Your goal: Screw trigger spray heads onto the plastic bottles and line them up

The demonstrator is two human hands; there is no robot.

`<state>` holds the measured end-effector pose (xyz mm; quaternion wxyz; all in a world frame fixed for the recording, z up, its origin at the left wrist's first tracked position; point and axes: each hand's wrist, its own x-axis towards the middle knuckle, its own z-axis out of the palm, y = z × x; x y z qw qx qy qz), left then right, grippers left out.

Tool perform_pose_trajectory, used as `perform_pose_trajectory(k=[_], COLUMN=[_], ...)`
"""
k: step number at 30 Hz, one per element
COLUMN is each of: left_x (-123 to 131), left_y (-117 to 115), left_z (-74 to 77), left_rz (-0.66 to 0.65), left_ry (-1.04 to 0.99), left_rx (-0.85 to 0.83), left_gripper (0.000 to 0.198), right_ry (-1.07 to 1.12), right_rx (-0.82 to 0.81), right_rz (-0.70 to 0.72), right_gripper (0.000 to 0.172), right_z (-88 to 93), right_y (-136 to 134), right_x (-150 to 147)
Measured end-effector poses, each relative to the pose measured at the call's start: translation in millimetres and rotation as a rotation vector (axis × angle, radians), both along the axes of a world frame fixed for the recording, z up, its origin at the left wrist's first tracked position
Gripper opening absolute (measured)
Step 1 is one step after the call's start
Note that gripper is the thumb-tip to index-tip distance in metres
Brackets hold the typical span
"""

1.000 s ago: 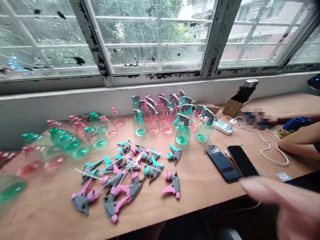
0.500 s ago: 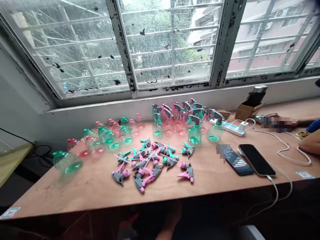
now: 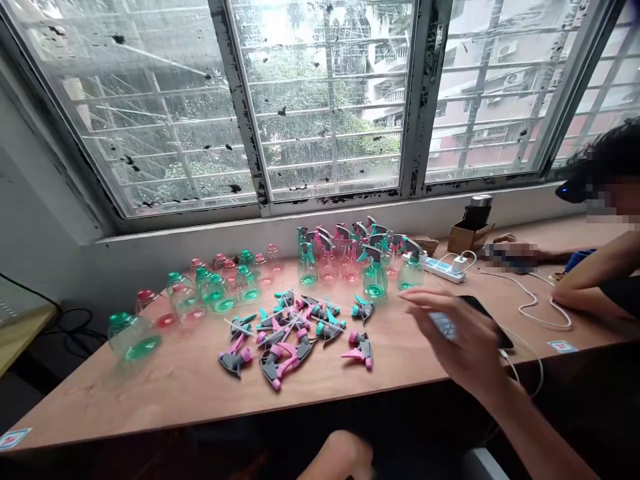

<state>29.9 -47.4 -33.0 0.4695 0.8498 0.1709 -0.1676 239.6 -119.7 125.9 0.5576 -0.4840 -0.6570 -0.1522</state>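
Note:
My right hand [image 3: 463, 340] hangs over the right part of the table, somewhat blurred. Its fingers stretch leftward with the thumb apart, and nothing is in them. Beneath it lie two phones; the black one [image 3: 493, 327] shows behind the hand, the other mostly hidden. At the bottom, below the table edge, is my left hand [image 3: 347, 455], bent and blurred, its fingers not readable. Pink, teal and grey spray trigger heads [image 3: 300, 347] lie heaped mid-table. Behind them stand spray bottles with heads fitted [image 3: 375, 283]. Open-necked green and pink bottles [image 3: 220, 297] stand at left.
A person [image 3: 590, 280] sits at the right, a forearm on the table. A power strip [image 3: 445, 269] with white cables and a cardboard box [image 3: 467, 238] holding a dark cylinder are near the wall. The wooden table's [image 3: 165, 400] front edge runs across below.
My right hand has come into view from the lower right, over the phones. My left hand has shifted slightly below the table edge. The view has turned rightward, bringing the other person's head in.

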Motion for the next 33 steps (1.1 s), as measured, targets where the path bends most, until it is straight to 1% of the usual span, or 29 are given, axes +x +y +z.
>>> perform_pose_trajectory(k=[1,3,5,6,7,9,10,12,14,16,18,20,21,22,23,24,25,27,28,30,33], left_x=[1.4,0.7,-3.4,-5.8,-8.2,-12.9,-15.8,-25.3,-43.2,-72.1,-109.5,-148.2,-164.9,-178.5,-188.2,-193.7,-195.3,-189.4,-183.7,-171.7,-160.0], left_y=[-1.2,-3.4,-4.1,-3.5,-2.1,3.9,9.3,26.7,53.8,88.6,126.1,161.3,177.2,192.0,206.2,220.0,233.8,261.4,274.8,298.3,319.7], left_z=[3.7,19.7,44.7,58.4,71.6,93.3,101.0,111.7,120.2,131.1,145.7,162.4,170.8,178.6,185.6,191.5,196.3,201.6,202.0,198.2,183.2], left_rz=[-0.019,-0.051,-0.037,0.002,0.058,0.184,0.246,0.367,0.529,0.754,1.029,1.273,1.37,1.44,1.457,1.441,1.404,1.314,1.284,1.263,1.267], left_ry=[0.034,0.047,-0.039,-0.102,-0.17,-0.292,-0.342,-0.43,-0.515,-0.59,-0.643,-0.653,-0.639,-0.617,-0.583,-0.547,-0.508,-0.429,-0.391,-0.315,-0.217], left_rx=[-0.014,-0.058,-0.088,-0.077,-0.047,0.044,0.096,0.205,0.343,0.525,0.746,0.947,1.02,1.076,1.112,1.141,1.162,1.188,1.195,1.197,1.181], left_gripper=[0.042,0.048,0.057,0.059,0.058,0.052,0.048,0.042,0.042,0.043,0.045,0.05,0.05,0.05,0.05,0.049,0.049,0.048,0.048,0.048,0.048], right_ry=[-0.001,-0.041,-0.088,-0.108,-0.123,-0.147,-0.156,-0.166,-0.167,-0.16,-0.149,-0.137,-0.131,-0.126,-0.122,-0.12,-0.119,-0.119,-0.12,-0.123,-0.127], right_rx=[-0.137,-0.426,-0.509,-0.537,-0.557,-0.592,-0.604,-0.616,-0.615,-0.606,-0.591,-0.576,-0.568,-0.562,-0.556,-0.55,-0.544,-0.536,-0.534,-0.536,-0.544], right_rz=[0.001,0.005,0.027,0.041,0.054,0.07,0.071,0.058,0.028,-0.006,-0.035,-0.061,-0.073,-0.084,-0.092,-0.098,-0.103,-0.112,-0.116,-0.126,-0.141], right_gripper=[0.028,0.037,0.041,0.044,0.046,0.047,0.047,0.047,0.048,0.047,0.044,0.04,0.038,0.037,0.036,0.035,0.035,0.034,0.033,0.032,0.031], right_z=[-14.1,-47.4,-80.0,-93.6,-104.8,-120.9,-126.7,-136.2,-144.7,-152.0,-157.4,-160.7,-161.6,-162.1,-162.1,-161.9,-161.3,-159.5,-158.4,-156.1,-152.8], right_y=[27.2,78.2,118.4,133.5,145.1,158.5,160.8,158.2,149.3,138.7,130.1,125.4,124.4,124.2,124.4,124.7,125.0,124.8,124.3,122.7,120.2], right_x=[5.5,15.4,21.4,22.7,23.2,23.3,23.8,26.7,32.6,39.6,45.0,46.9,46.4,45.1,43.3,41.4,39.6,37.4,37.0,37.5,38.7])
